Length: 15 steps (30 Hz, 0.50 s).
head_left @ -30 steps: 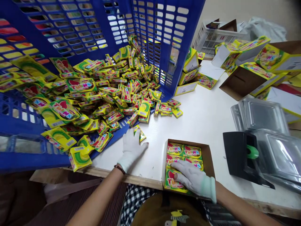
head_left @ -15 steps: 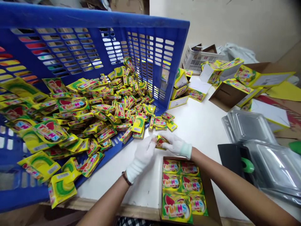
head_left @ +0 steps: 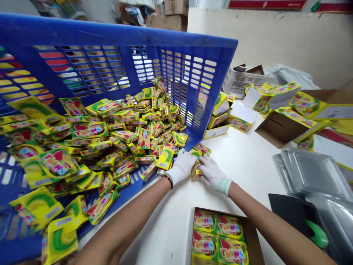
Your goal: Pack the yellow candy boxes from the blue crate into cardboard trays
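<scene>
A big blue crate lies tipped on its side, spilling several small yellow candy packets onto the white table. My left hand and my right hand, both in white gloves, meet at the crate's open edge. Their fingers are closed round a small bunch of the yellow packets between them. A brown cardboard box holding rows of the same packets sits near the table's front edge, below my hands.
Open yellow cartons and a brown box lie at the back right. Clear plastic trays are stacked on the right, beside a black tool with a green knob. A white basket stands by the wall.
Both hands have moved away from the brown box and up to the loose packets at the crate's mouth. The view has tilted upward.
</scene>
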Each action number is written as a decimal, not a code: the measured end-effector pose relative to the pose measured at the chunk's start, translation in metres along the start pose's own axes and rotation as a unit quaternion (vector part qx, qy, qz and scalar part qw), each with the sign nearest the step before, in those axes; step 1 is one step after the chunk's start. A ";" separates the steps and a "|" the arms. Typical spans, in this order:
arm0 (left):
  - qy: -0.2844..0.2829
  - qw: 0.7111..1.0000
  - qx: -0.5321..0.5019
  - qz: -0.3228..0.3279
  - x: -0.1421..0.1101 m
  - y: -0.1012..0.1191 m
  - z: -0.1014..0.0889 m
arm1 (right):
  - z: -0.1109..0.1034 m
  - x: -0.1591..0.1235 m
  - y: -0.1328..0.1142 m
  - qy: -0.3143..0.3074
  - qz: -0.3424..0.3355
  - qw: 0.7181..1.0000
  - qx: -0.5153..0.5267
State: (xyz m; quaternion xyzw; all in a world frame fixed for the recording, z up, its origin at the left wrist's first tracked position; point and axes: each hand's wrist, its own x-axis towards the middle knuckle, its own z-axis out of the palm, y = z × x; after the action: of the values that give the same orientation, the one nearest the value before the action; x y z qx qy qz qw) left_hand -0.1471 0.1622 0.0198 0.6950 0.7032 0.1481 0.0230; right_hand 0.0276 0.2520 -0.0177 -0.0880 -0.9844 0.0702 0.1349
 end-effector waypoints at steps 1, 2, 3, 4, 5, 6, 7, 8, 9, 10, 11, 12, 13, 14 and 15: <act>-0.001 1.000 0.001 -0.003 -0.008 0.004 -0.002 | 0.001 0.003 0.000 -0.015 -0.009 1.000 -0.006; 0.003 1.000 0.003 -0.012 -0.017 0.007 -0.006 | 0.001 0.005 -0.001 -0.029 -0.015 0.999 -0.012; 0.014 0.999 0.008 -0.029 -0.026 0.007 -0.010 | 0.001 0.008 -0.002 -0.041 -0.019 0.999 -0.018; 0.033 0.997 0.018 -0.060 -0.035 0.006 -0.015 | 0.000 0.010 -0.004 -0.052 -0.023 0.998 -0.023; 0.056 0.992 0.033 -0.105 -0.044 0.003 -0.020 | -0.002 0.012 -0.006 -0.060 -0.026 0.997 -0.028; 0.077 0.984 0.050 -0.154 -0.053 -0.002 -0.024 | -0.004 0.014 -0.008 -0.063 -0.029 0.997 -0.030; 0.093 0.973 0.065 -0.200 -0.061 -0.009 -0.028 | -0.005 0.014 -0.010 -0.062 -0.030 0.997 -0.031; 0.100 0.963 0.077 -0.236 -0.068 -0.015 -0.031 | -0.006 0.014 -0.012 -0.055 -0.030 0.998 -0.030; 0.102 0.957 0.083 -0.258 -0.074 -0.021 -0.033 | -0.007 0.013 -0.014 -0.048 -0.028 0.998 -0.029; 0.102 0.955 0.081 -0.265 -0.080 -0.026 -0.034 | -0.007 0.011 -0.016 -0.042 -0.022 0.998 -0.030; 0.110 0.957 0.070 -0.259 -0.084 -0.029 -0.034 | -0.007 0.008 -0.017 -0.040 -0.013 0.999 -0.033; 0.131 0.958 0.050 -0.249 -0.088 -0.030 -0.033 | -0.007 0.005 -0.018 -0.041 -0.001 0.999 -0.036; 0.164 0.957 0.020 -0.240 -0.090 -0.028 -0.030 | -0.007 0.001 -0.019 -0.044 0.013 0.998 -0.034; 0.204 0.950 -0.025 -0.236 -0.092 -0.023 -0.027 | -0.008 -0.003 -0.019 -0.045 0.028 0.998 -0.022; 0.243 0.936 -0.086 -0.240 -0.093 -0.017 -0.024 | -0.009 -0.007 -0.020 -0.039 0.047 0.998 0.004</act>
State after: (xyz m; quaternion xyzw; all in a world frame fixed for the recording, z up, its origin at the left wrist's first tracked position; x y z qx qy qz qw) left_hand -0.1658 0.0662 0.0220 0.4436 0.8179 0.3623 -0.0541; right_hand 0.0333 0.2325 -0.0075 -0.1309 -0.9834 0.0840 0.0933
